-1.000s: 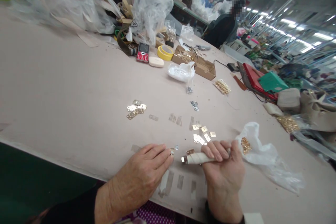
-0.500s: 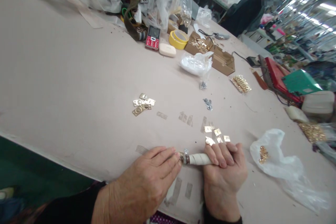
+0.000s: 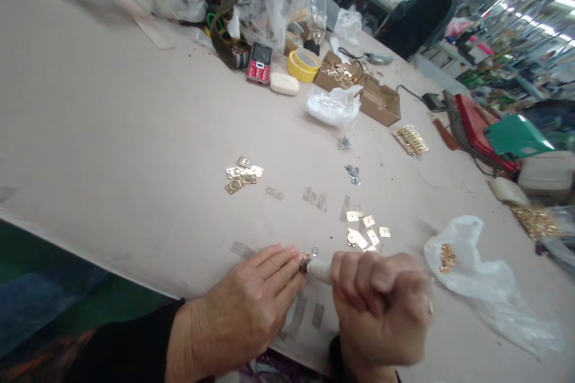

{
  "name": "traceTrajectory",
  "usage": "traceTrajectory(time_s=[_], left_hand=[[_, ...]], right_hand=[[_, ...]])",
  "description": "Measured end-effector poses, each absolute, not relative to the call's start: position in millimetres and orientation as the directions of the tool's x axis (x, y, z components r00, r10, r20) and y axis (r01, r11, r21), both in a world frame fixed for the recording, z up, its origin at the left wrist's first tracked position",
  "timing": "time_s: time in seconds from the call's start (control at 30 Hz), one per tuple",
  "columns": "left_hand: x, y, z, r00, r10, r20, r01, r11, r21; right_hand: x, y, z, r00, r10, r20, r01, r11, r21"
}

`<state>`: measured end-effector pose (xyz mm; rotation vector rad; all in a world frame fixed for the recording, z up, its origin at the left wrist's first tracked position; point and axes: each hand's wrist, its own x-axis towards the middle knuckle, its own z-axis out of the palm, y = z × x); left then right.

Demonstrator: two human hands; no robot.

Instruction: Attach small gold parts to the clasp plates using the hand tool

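My right hand (image 3: 381, 305) is closed around a tool with a white, wrapped-looking handle (image 3: 320, 270); its dark end points left and meets the fingertips of my left hand, and its working tip is hidden. My left hand (image 3: 251, 302) lies flat on the table with fingers stretched out together. A sliver of a gold metal piece (image 3: 305, 255) shows at those fingertips, mostly covered. Just beyond it sits a small shiny ring-like part (image 3: 315, 251). Several small gold plates (image 3: 369, 221) lie past my right hand, and larger gold clasp plates (image 3: 242, 176) are piled further left.
On the pale table (image 3: 135, 131) are grey metal bits (image 3: 353, 175), a plastic bag with gold parts (image 3: 453, 239) and a white plastic bag (image 3: 333, 106). Behind stand a cardboard box (image 3: 380, 102), yellow tape (image 3: 303, 64) and a red phone (image 3: 259, 63). A red case (image 3: 476, 125) lies at right.
My right hand has rolled over, knuckles now up, and come left and nearer the camera with the tool. Less of the white handle shows. My left hand stays nearly in place.
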<state>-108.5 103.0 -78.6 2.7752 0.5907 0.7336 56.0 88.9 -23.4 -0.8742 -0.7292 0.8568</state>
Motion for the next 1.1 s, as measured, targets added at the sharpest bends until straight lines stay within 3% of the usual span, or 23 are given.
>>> traceTrajectory(time_s=[0.27,0.6,0.83,1.0,1.1], left_hand=[[-106,105,-77,0.777,0.42,0.469,0.321,-0.905,0.279],[-107,103,-78,0.786,0.452,0.421,0.358,-0.889,0.286],[-109,103,-76,0.763,0.475,0.439,0.349,-0.874,0.339],[-111,105,-72,0.723,0.495,0.483,0.298,-0.853,0.428],[-113,106,-69,0.685,0.543,0.486,0.28,-0.812,0.512]], right_hand=[[81,95,-32,0.62,0.784,0.029,-0.422,0.364,-0.83],[63,89,-23,0.445,0.884,0.145,-0.311,0.304,-0.9],[39,82,-23,0.362,0.87,0.334,0.12,0.312,-0.943],[48,92,-8,0.357,0.902,0.244,-0.121,0.303,-0.945],[52,91,4,0.397,0.87,0.293,-0.122,0.366,-0.923]])
